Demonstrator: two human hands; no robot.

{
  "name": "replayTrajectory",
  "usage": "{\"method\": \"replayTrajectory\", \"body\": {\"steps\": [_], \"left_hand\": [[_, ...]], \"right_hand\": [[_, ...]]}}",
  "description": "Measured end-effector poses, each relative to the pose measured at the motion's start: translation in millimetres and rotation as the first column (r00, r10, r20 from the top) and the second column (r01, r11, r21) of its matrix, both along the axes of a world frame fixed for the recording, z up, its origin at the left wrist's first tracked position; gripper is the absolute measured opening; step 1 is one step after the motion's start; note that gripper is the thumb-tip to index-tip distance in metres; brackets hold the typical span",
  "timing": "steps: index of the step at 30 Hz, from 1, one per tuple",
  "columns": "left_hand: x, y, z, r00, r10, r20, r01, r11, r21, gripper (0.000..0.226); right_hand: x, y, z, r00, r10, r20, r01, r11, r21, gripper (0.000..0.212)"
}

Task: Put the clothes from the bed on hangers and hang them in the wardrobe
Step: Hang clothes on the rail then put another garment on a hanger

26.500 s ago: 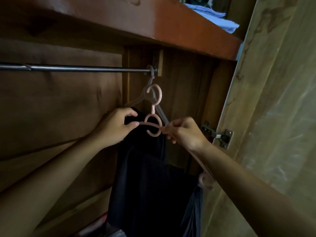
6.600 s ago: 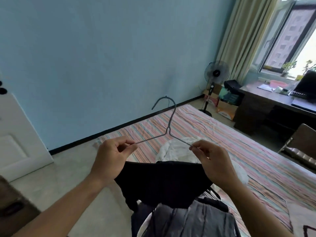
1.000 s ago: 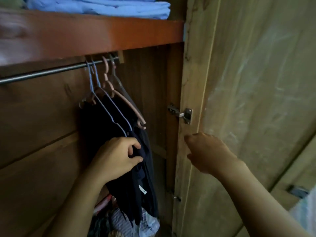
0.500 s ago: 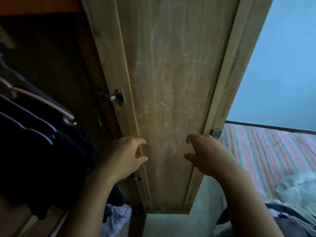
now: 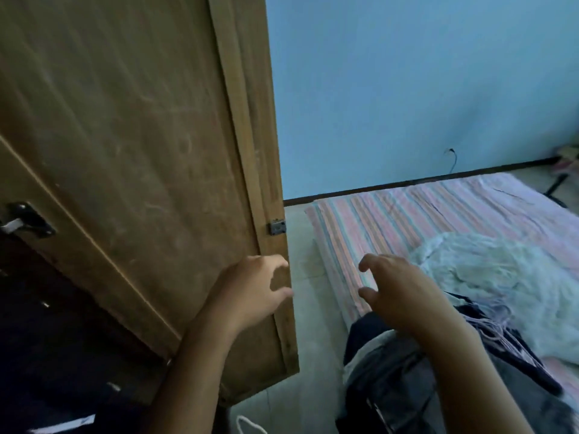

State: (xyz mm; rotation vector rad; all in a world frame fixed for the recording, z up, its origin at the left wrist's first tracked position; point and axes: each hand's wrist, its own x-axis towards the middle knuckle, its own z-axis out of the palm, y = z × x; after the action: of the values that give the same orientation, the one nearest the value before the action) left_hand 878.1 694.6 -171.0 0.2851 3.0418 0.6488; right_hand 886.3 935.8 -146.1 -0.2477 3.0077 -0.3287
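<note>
Hovering empty, left hand (image 5: 250, 289) (beside door edge (image 5: 275, 245)).

Wardrobe interior dark, bed and clothes cut off at the frame

The wardrobe interior (image 5: 56, 339) at lower left was too dark to make out its contents, and the open wardrobe door (image 5: 131, 145) ran off the top and left edges, its hinge (image 5: 26, 219) half cut by the frame. The bed (image 5: 438, 211) was clipped at the right edge. The right forearm covered part of the dark clothes (image 5: 388, 380), whose separate pieces could not be told apart; thin pink hangers (image 5: 498, 327) among them were tangled and uncountable. A small object (image 5: 568, 156) at the far wall was too blurred to identify.
</note>
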Motion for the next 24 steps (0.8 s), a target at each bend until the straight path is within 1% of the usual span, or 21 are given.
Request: {"method": "replayTrajectory", "body": {"steps": [5, 7, 10, 14, 19, 22, 24], "left_hand": [[-25, 70, -5, 0.996, -0.075, 0.040, 0.076, 0.997, -0.007, 0.055], [-34, 98, -6, 0.993, -0.106, 0.044, 0.108, 0.994, -0.035, 0.056], [-46, 137, -7, 0.985, -0.170, 0.026, 0.171, 0.982, -0.074, 0.056], [-57, 187, -9, 0.970, -0.244, 0.005, 0.244, 0.966, -0.083, 0.058], [-72, 235, -12, 0.934, -0.353, 0.044, 0.356, 0.931, -0.077, 0.061], [-83, 256, -14, 0.905, -0.420, 0.059, 0.424, 0.903, -0.071, 0.059], [-90, 267, -15, 0.879, -0.471, 0.067, 0.475, 0.877, -0.070, 0.058]], "right_hand": [[0, 63, -4, 0.995, -0.088, -0.041, 0.089, 0.996, 0.020, 0.027], [1, 90, -7, 0.991, -0.123, -0.045, 0.124, 0.992, 0.021, 0.027], [3, 127, -11, 0.985, -0.169, -0.044, 0.170, 0.985, 0.021, 0.024], [9, 170, -16, 0.967, -0.250, -0.041, 0.250, 0.968, -0.006, 0.021], [18, 207, -19, 0.943, -0.332, -0.030, 0.331, 0.943, -0.031, 0.020], [21, 219, -22, 0.919, -0.392, -0.033, 0.392, 0.920, -0.021, 0.012], [23, 223, -23, 0.896, -0.441, -0.043, 0.441, 0.897, -0.012, 0.010]]}}
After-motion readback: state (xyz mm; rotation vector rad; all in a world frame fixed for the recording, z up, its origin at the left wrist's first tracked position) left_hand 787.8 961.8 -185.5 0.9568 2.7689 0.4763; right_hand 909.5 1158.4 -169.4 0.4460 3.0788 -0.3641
